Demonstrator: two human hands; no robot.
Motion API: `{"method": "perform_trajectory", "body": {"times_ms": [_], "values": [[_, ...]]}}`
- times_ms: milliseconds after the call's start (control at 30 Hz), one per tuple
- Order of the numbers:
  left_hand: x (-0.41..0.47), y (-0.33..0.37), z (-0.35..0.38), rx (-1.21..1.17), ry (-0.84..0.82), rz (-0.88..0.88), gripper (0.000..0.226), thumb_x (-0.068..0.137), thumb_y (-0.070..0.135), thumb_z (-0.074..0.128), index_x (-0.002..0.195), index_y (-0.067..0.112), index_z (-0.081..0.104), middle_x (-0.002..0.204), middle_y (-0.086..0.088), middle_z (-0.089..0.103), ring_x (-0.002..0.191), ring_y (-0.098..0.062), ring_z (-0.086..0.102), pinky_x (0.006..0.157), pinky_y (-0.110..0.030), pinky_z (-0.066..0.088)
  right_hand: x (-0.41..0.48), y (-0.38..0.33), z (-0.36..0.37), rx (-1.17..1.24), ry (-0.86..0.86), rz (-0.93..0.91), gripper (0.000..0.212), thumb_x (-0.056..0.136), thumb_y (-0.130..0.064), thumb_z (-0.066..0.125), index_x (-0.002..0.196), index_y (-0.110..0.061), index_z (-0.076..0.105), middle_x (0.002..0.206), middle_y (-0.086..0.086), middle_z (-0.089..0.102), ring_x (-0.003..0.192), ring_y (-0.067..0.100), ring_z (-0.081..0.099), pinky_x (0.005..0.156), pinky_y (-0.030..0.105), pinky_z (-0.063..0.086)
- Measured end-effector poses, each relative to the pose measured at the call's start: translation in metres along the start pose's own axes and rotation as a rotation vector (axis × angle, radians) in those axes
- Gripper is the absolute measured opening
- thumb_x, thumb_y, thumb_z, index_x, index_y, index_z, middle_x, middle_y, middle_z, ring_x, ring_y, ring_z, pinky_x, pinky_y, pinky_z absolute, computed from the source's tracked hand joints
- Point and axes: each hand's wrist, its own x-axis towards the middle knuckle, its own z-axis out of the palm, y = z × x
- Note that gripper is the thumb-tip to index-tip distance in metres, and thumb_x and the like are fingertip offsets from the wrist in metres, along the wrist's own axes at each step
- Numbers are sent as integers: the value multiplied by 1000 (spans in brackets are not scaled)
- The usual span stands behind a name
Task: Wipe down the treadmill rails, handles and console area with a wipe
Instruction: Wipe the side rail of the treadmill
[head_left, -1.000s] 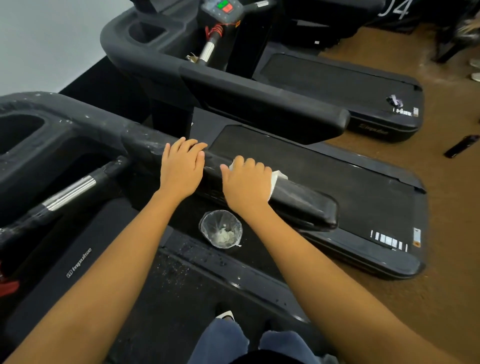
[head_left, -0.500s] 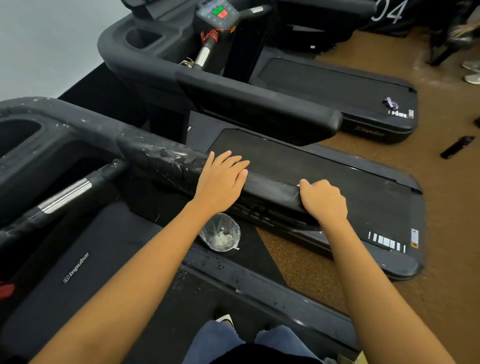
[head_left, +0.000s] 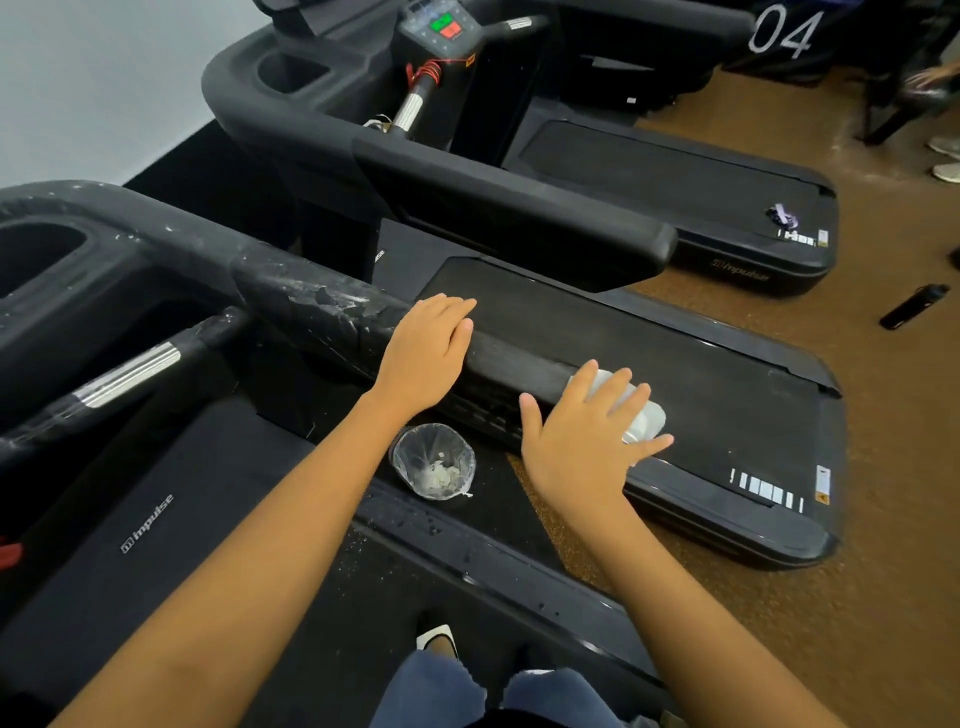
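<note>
The black right side rail (head_left: 514, 364) of my treadmill runs from the console toward its free end. White smears cover its stretch near the console (head_left: 322, 306). My left hand (head_left: 426, 353) rests flat on top of the rail, fingers straight. My right hand (head_left: 587, 436) lies over the rail's end with fingers spread, pressing a white wipe (head_left: 644, 410) against it. The wipe sticks out beyond my fingertips. A chrome and black handle (head_left: 130, 369) reaches left under the console frame (head_left: 104, 218).
A clear plastic cup (head_left: 434, 460) with used white scraps stands on the treadmill's side strip below the rail. A second treadmill (head_left: 519, 208) stands close behind, with a console (head_left: 441, 26). A dark bottle (head_left: 914, 306) lies on the brown floor. Someone's shoes (head_left: 945, 156) are at far right.
My right hand slid along the rail to its end, and its fingers have spread flat over the wipe. My left hand shifted along the rail toward its end too.
</note>
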Motion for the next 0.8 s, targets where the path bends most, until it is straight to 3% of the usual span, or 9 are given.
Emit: {"method": "perform_trajectory", "body": {"times_ms": [100,233,300,567,667,800], "values": [[2,1,0,-54,8,-45,40,103,27,35,137,14,52,137,-2,55,135,-19,38,111,-32,28,-3,8,-3,-16,-20,-63,82,94,-63,23,152,-7,6,158,25,1,145,43,-4,102,76,10],[4,8,4,-51,57,-72,39,103,26,34,132,13,57,132,-3,59,132,-19,43,109,-31,29,-3,21,-8,-145,75,-246,78,96,-56,20,150,1,20,154,29,18,145,39,15,108,68,11],[5,10,5,-48,72,-77,38,104,25,34,129,13,59,130,-3,61,130,-19,45,108,-31,30,3,19,-8,-148,59,-347,76,98,-54,21,149,2,19,155,27,18,145,38,15,112,62,13],[0,-12,-8,-32,83,-130,37,103,26,34,128,13,59,129,-4,61,131,-21,43,108,-35,32,34,-43,-4,-58,-7,-685,66,102,-45,23,151,-1,17,158,20,16,146,30,17,118,44,17],[-2,-22,-14,60,33,-113,39,103,25,33,134,12,55,137,-4,55,137,-23,38,114,-39,28,30,-2,-7,-6,26,-613,57,103,-33,26,151,-2,18,157,20,18,145,29,21,117,40,19],[-3,-27,-13,108,-4,-68,40,103,22,36,139,11,50,143,-5,50,140,-24,34,116,-39,24,20,6,7,-86,124,-434,60,96,-34,46,142,3,36,144,27,41,131,40,41,108,49,34]]}}
